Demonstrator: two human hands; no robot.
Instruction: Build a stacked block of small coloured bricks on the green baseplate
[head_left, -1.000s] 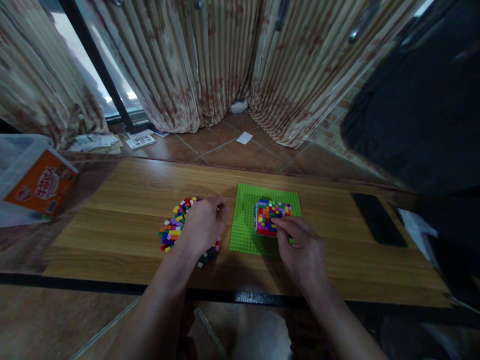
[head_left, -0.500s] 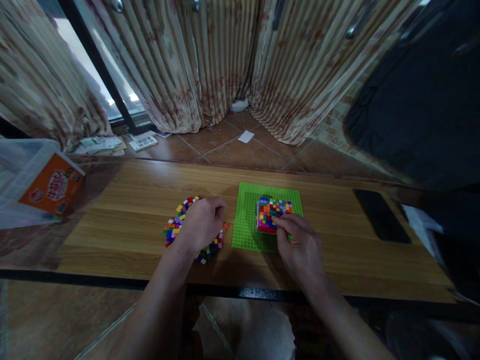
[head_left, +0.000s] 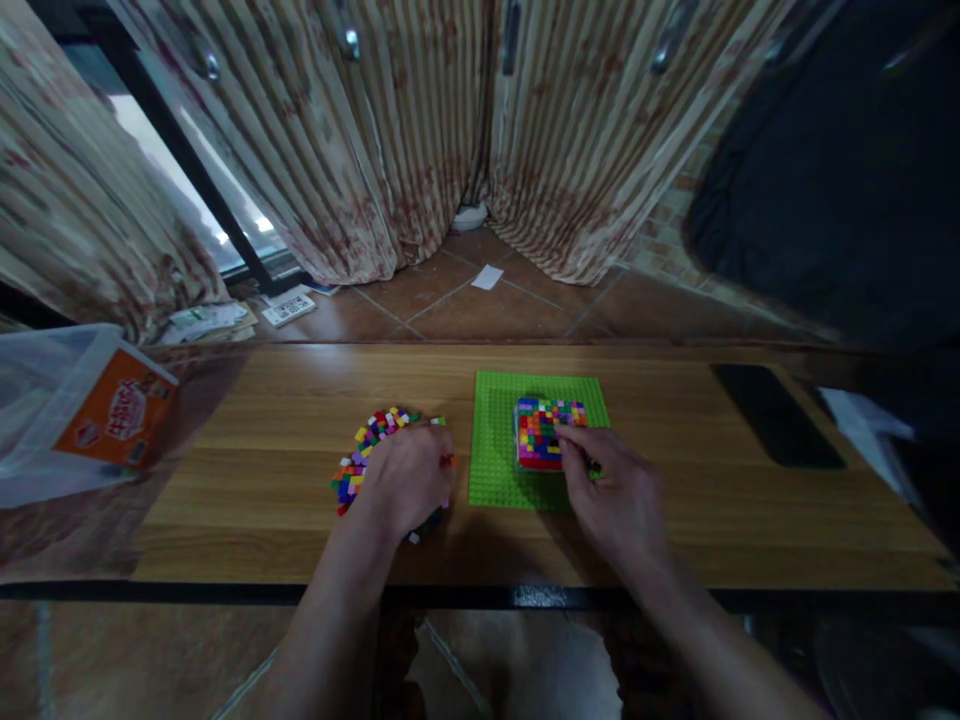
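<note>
A green studded baseplate (head_left: 495, 440) lies on the wooden table. On it stands a block of small multicoloured bricks (head_left: 538, 432), its top a patchwork of red, orange, blue and purple. My right hand (head_left: 615, 485) is at the block's right side, thumb and forefinger pinched over its top; anything between the fingertips is too small to make out. My left hand (head_left: 412, 475) hovers over or rests among a pile of loose bricks (head_left: 352, 480) left of the baseplate. Its fingers are curled together, and what they hold is hidden.
A black phone (head_left: 776, 415) lies at the table's right, with white paper (head_left: 866, 430) beyond it. At the left stands a clear plastic bin (head_left: 45, 400) with an orange package (head_left: 120, 410). Curtains (head_left: 420, 130) hang behind the wooden table (head_left: 247, 460).
The camera view has shifted slightly. My right hand's fingertips have moved a little to the right on the brick block. My left hand stays at the pile, its fingers turned lower.
</note>
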